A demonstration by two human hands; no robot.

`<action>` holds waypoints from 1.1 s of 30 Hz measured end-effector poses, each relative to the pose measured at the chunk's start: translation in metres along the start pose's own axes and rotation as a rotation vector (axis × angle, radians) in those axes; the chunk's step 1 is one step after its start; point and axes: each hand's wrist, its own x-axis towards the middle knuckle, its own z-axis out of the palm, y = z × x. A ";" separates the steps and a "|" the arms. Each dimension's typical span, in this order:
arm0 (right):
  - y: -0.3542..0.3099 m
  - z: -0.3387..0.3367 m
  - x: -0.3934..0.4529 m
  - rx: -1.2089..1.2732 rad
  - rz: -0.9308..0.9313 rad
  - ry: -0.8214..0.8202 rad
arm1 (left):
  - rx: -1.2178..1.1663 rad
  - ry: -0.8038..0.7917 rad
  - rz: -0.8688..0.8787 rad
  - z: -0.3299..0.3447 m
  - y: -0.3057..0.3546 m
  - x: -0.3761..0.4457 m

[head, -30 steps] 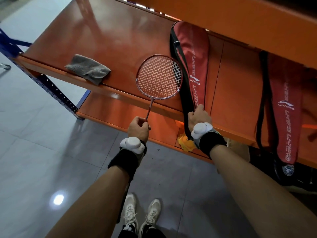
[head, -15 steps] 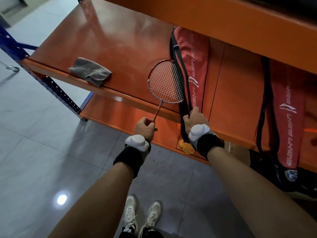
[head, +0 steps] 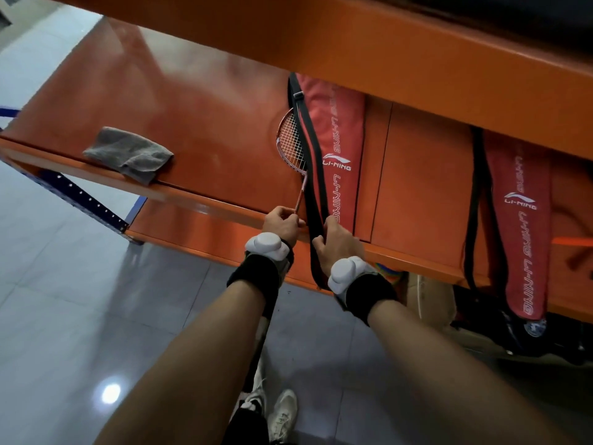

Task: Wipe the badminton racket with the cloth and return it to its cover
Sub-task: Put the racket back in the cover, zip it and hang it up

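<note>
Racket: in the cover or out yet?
Partly in. The racket head's right side is hidden behind the cover edge; left side and shaft show. Left hand grips the shaft, right hand holds the cover's edge.

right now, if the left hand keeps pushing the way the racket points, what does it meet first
Probably the red cover: the left hand grips the racket by its shaft, whose head already lies partly behind the cover's black edge, which the right hand holds. Depth is unclear.

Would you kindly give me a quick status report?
Left hand grips racket, head partly inside cover. Right hand holds cover's edge. Cloth aside; nothing blocking.
</note>
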 end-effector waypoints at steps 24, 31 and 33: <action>0.002 0.006 0.013 -0.026 -0.022 -0.053 | 0.270 -0.070 0.099 0.021 0.016 0.069; 0.002 0.003 0.014 0.012 -0.024 -0.068 | 0.090 -0.036 0.186 0.002 -0.005 0.039; 0.003 0.003 0.012 0.029 -0.027 -0.047 | 0.105 -0.013 0.171 -0.004 -0.017 0.024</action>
